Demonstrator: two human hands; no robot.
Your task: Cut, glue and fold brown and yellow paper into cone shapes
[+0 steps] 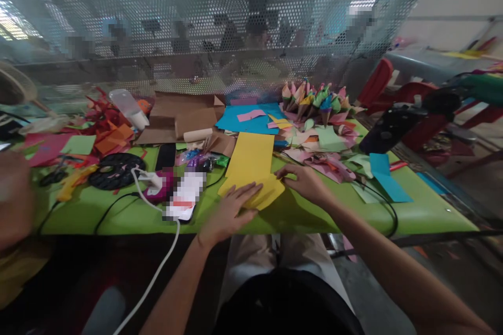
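The left hand [231,212] spreads over long yellow paper [251,154] on the green surface [432,220]; the right hand [303,180] curls at its edge, grip unclear. Likely folding; the next crease calls for alignment.

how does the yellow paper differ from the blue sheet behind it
The yellow paper lies under the left hand; the blue sheet has no hand on it. The yellow paper is nearer the camera; the blue sheet is farther back, bearing a pink scrap. Both look like coloured paper.
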